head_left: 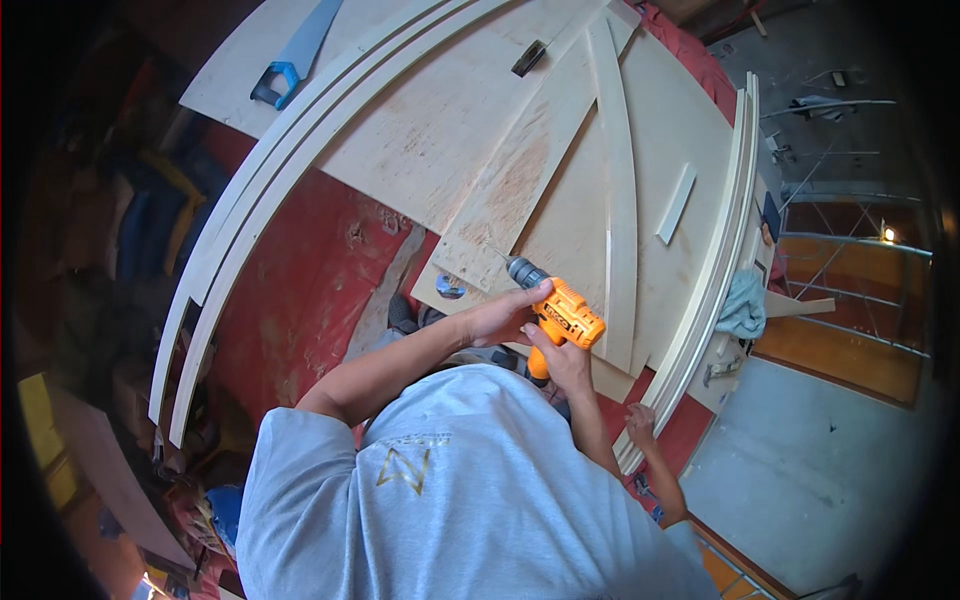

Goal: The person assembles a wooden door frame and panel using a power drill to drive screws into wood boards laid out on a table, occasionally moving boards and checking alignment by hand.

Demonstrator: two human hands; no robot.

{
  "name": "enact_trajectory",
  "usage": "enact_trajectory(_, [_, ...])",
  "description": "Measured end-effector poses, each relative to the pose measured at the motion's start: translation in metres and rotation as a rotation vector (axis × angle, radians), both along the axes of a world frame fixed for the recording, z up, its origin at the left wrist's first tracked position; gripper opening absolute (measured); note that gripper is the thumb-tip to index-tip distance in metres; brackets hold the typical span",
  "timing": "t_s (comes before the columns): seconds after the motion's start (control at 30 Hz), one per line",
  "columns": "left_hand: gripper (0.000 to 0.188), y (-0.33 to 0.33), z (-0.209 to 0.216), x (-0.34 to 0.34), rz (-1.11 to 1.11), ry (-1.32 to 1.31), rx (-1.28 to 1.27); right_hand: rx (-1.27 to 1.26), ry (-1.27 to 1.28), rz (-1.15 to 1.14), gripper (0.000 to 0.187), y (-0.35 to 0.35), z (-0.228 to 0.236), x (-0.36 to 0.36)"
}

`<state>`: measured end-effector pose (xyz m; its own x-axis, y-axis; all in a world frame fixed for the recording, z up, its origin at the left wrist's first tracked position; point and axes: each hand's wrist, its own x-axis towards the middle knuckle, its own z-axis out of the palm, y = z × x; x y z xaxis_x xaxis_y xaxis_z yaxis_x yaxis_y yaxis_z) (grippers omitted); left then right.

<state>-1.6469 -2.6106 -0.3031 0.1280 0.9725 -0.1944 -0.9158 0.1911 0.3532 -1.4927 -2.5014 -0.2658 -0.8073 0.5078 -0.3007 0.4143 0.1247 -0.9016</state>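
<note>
An orange cordless drill (568, 312) with a dark chuck is held in front of my chest. Around its grip and rear body wraps my right hand (568, 362). My left hand (503, 316) is closed against the drill's left side, its fingertips touching the body just behind the chuck. A thin bit points up and left over the end of a pale wooden board (520, 165) strewn with sawdust. I cannot tell whether the bit touches the wood. A curved wooden strip (617, 190) lies right of that board, on a large wooden panel (400, 160).
Long curved strips (250, 190) arch along the left; more curved strips (722, 240) run down the right, near another person's hand (640, 425). A handsaw (300, 55), a dark tape roll (528, 58) and a short pale strip (676, 204) lie on the panel. Scaffolding (850, 240) stands right.
</note>
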Motion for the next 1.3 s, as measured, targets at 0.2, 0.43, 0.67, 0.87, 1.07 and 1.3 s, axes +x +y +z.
enact_trajectory(0.2, [0.085,0.018,-0.021,-0.031,-0.105,0.827,-0.324,0.050,0.005,0.003,0.044,0.042,-0.017,-0.019])
enact_trajectory(0.43, [0.068,0.034,-0.058,-0.103,0.104,1.832,-0.302,-0.114,-0.049,-0.160,0.039,0.084,-0.055,-0.012])
enact_trajectory(0.67, [0.077,0.098,-0.158,-0.171,0.251,2.370,-0.250,-0.081,-0.038,-0.437,0.030,0.084,-0.046,0.013])
enact_trajectory(0.87, [0.078,0.115,-0.183,-0.105,0.061,2.229,0.233,-0.157,-0.114,-0.825,0.029,0.031,-0.007,0.022])
enact_trajectory(1.07, [0.067,0.118,-0.146,-0.113,0.294,2.153,0.145,-0.147,-0.046,-0.947,0.029,-0.002,0.004,0.006])
enact_trajectory(1.3, [0.049,0.093,-0.173,-0.126,-0.123,2.058,0.490,0.052,-0.050,-0.718,0.032,0.011,0.010,-0.070])
